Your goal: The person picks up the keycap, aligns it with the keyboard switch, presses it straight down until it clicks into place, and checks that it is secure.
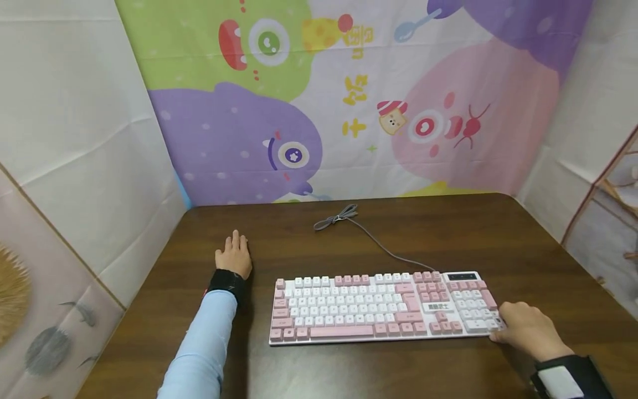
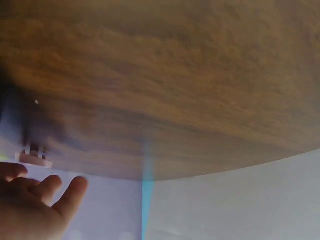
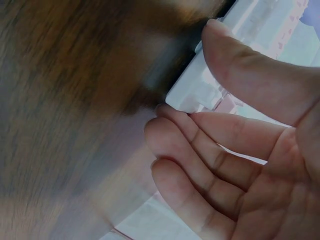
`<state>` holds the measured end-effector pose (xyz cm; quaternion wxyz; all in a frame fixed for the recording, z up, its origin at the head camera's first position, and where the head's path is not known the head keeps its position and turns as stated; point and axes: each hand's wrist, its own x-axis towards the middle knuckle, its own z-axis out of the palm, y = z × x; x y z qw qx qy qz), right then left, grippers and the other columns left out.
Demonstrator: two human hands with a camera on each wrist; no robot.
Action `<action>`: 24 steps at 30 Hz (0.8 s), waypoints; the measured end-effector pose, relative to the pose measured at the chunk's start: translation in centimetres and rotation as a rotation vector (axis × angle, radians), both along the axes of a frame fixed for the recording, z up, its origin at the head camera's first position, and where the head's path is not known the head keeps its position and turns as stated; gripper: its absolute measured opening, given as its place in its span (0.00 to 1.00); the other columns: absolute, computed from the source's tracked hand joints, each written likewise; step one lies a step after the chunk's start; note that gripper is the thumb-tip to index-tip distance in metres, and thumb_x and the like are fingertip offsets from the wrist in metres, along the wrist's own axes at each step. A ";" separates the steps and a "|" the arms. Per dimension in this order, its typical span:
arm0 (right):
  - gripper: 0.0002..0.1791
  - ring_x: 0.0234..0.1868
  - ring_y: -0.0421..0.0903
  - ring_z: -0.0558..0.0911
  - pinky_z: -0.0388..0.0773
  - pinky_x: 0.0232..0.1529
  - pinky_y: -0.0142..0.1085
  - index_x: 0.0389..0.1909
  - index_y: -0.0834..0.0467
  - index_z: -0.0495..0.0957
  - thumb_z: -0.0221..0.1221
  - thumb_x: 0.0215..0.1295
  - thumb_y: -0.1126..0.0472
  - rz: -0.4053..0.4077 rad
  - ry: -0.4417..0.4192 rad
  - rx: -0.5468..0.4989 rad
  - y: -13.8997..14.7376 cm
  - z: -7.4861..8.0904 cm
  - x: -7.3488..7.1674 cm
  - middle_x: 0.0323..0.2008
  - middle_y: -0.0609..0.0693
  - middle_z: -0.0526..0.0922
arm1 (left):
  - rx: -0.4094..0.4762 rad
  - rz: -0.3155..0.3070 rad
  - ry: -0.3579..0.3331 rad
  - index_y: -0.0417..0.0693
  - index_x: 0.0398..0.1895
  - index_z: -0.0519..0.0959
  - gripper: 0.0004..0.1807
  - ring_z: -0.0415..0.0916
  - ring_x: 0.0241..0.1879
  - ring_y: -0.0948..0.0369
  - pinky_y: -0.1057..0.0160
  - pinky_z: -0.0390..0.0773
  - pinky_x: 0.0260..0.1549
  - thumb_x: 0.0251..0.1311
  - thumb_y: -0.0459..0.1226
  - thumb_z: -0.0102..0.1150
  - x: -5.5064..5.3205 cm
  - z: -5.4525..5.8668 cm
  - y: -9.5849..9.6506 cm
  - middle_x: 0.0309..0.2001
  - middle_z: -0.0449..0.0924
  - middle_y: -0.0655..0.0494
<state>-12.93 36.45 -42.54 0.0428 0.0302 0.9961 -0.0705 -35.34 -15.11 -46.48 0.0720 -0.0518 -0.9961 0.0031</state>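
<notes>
A pink and white keyboard [image 1: 349, 310] lies on the brown wooden table, its long space bar side toward me. My right hand [image 1: 530, 330] grips its right end near the front corner. In the right wrist view, the thumb of my right hand [image 3: 240, 145] lies along the front side of the keyboard [image 3: 192, 90], while the index finger meets its end and the other fingers curl below. To the left of the keyboard, my left hand [image 1: 234, 256] is over the table with its fingers extended and holds nothing. The left wrist view shows my left hand's [image 2: 37, 205] fingers loosely spread.
A grey cable [image 1: 381, 244] runs from the keyboard's back edge to a tied bundle [image 1: 336, 218] near the table's far edge. The brown table [image 1: 299, 368] has rounded far corners. A cartoon cloth [image 1: 359, 166] hangs behind it, with pale cloths at both sides.
</notes>
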 end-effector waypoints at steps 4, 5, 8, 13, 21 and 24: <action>0.17 0.22 0.47 0.71 0.64 0.22 0.42 0.23 0.61 0.75 0.70 0.40 0.54 -0.003 -0.005 0.000 -0.1 0.0 0.0 0.20 0.51 0.76 | 0.044 0.035 -0.063 0.31 0.68 0.53 0.29 0.51 0.69 0.41 0.38 0.65 0.54 0.63 0.34 0.38 0.1 0.5 -0.8 0.71 0.48 0.35; 0.17 0.22 0.47 0.71 0.64 0.22 0.42 0.23 0.61 0.75 0.70 0.40 0.54 -0.003 -0.008 0.001 -0.2 0.0 0.0 0.20 0.51 0.76 | 0.051 0.041 -0.065 0.31 0.68 0.53 0.29 0.50 0.69 0.41 0.38 0.64 0.55 0.63 0.34 0.38 0.1 0.5 -0.9 0.71 0.48 0.35; 0.17 0.22 0.47 0.71 0.64 0.22 0.42 0.23 0.61 0.75 0.69 0.41 0.54 -0.002 -0.019 0.006 -0.3 -0.2 0.0 0.21 0.50 0.76 | 0.062 0.058 -0.077 0.31 0.67 0.53 0.30 0.49 0.69 0.40 0.37 0.63 0.55 0.62 0.34 0.38 -0.1 0.4 -1.4 0.70 0.47 0.33; 0.17 0.22 0.46 0.69 0.64 0.23 0.41 0.24 0.62 0.75 0.69 0.42 0.54 -0.005 -0.034 0.021 -0.5 -0.2 -0.1 0.20 0.50 0.75 | 0.064 0.081 -0.085 0.29 0.67 0.52 0.29 0.49 0.69 0.39 0.37 0.62 0.56 0.63 0.33 0.35 -0.3 0.0 -1.8 0.69 0.49 0.31; 0.17 0.22 0.47 0.69 0.64 0.23 0.42 0.23 0.62 0.75 0.69 0.42 0.55 -0.014 -0.034 0.016 -0.4 0.0 0.0 0.20 0.50 0.74 | 0.032 0.032 -0.033 0.28 0.64 0.58 0.26 0.58 0.65 0.42 0.39 0.65 0.52 0.63 0.30 0.36 -0.6 -0.1 -1.1 0.65 0.61 0.33; 0.17 0.22 0.47 0.70 0.64 0.22 0.42 0.23 0.61 0.74 0.69 0.42 0.55 -0.015 -0.030 0.021 -0.3 0.0 0.0 0.20 0.51 0.75 | 0.016 0.015 -0.020 0.28 0.62 0.60 0.24 0.60 0.64 0.43 0.39 0.67 0.51 0.63 0.31 0.36 -0.6 0.1 -0.7 0.63 0.64 0.35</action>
